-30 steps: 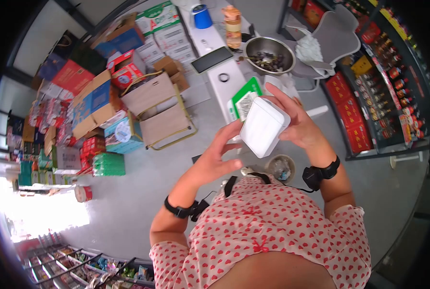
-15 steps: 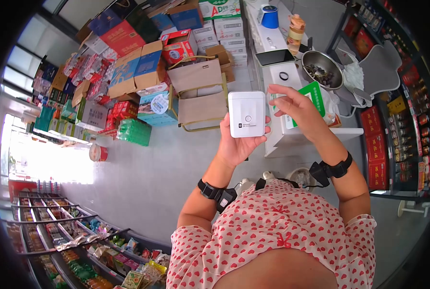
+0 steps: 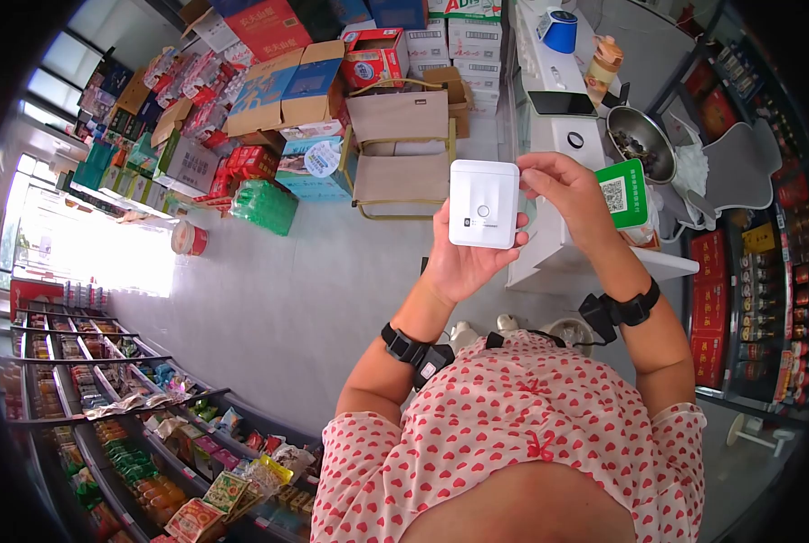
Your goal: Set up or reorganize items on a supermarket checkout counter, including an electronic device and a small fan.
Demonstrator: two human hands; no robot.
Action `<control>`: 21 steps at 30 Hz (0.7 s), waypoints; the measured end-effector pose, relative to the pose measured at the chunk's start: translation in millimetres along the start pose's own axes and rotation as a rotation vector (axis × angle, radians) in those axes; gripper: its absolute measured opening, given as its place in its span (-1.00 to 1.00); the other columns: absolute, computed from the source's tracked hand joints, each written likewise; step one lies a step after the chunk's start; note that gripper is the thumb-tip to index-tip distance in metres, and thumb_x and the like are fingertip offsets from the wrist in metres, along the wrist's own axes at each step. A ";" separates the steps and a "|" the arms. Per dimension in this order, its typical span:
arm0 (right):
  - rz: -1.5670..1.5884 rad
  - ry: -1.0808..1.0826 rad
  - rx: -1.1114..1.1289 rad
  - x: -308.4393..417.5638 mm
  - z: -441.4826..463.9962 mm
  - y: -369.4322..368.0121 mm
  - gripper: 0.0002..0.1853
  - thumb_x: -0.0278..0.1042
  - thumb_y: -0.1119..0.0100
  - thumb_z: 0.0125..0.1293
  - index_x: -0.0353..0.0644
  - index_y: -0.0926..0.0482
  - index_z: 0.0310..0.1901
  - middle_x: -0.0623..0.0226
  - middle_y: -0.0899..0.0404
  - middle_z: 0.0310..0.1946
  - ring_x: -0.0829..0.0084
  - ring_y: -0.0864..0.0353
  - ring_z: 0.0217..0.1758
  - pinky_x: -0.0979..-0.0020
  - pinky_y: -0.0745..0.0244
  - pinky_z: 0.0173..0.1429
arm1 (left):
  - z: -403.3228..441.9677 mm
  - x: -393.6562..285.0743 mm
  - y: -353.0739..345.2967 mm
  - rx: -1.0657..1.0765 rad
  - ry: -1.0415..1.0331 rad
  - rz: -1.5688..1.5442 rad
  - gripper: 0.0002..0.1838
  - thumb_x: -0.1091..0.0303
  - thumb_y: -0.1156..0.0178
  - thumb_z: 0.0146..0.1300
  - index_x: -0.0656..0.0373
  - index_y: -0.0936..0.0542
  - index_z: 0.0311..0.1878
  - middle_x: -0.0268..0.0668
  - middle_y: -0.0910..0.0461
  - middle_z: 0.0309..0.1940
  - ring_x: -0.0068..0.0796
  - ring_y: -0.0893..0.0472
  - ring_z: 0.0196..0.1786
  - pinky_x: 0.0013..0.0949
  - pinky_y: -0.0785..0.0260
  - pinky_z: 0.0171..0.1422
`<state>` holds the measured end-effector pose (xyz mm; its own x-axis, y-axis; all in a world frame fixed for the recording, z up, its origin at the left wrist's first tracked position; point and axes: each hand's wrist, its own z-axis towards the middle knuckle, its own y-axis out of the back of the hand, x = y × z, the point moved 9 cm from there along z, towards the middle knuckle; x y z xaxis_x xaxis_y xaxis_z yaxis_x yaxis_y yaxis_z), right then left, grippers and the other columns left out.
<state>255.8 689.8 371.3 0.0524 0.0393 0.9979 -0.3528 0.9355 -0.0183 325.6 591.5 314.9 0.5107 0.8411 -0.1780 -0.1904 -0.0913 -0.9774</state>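
A white rounded rectangular device [image 3: 483,195] with a small round button and fine print faces up in my left hand [image 3: 466,258]. The fingers of that hand wrap under its lower end and along its right edge. At the device's upper right corner, my right hand [image 3: 563,192] has its thumb and fingertips drawn together; whether they grip the corner or anything small is hidden. Just right of my right hand, a green card with a QR code [image 3: 623,193] stands at the end of the white counter [image 3: 549,231].
On the counter are a phone [image 3: 562,103], a black ring [image 3: 574,139], a blue cup [image 3: 558,32] and a bottle [image 3: 603,68]. A steel bowl [image 3: 641,145] sits beside it. A folding chair [image 3: 400,181] and boxes [image 3: 287,90] are ahead. Shelves [image 3: 133,425] line the lower left.
The device has gone from between both hands, seen at an angle, to resting face up in my left hand. My right hand has closed in to its upper corner. The view has turned rightward.
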 end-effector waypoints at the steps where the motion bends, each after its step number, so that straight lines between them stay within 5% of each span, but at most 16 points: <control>1: -0.005 -0.008 -0.020 -0.7 0.6 1.7 -0.76 -0.38 -0.18 0.32 -0.26 -0.60 -0.03 0.37 -0.63 -0.22 0.56 -0.57 -0.17 0.52 -0.48 -0.01 | -0.5 -0.7 0.2 -0.009 -0.003 -0.006 -0.21 -0.29 0.35 0.38 0.20 -0.24 0.38 0.00 -0.47 0.13 -0.09 -0.57 0.04 -0.21 -0.54 0.09; 21: -0.043 -0.019 0.005 -12.8 3.3 -7.8 -0.81 -0.37 -0.16 0.34 -0.29 -0.58 -0.10 0.35 -0.62 -0.26 0.54 -0.59 -0.21 0.50 -0.47 -0.04 | -6.1 -6.5 8.0 0.009 -0.021 -0.102 -0.25 -0.23 0.33 0.38 0.17 -0.24 0.39 0.05 -0.42 0.17 0.00 -0.54 0.10 -0.15 -0.53 0.14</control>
<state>254.8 680.9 358.9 0.0498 -0.0072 0.9987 -0.3554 0.9344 0.0245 325.9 582.0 307.6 0.5098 0.8570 -0.0755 -0.1463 -0.0001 -0.9892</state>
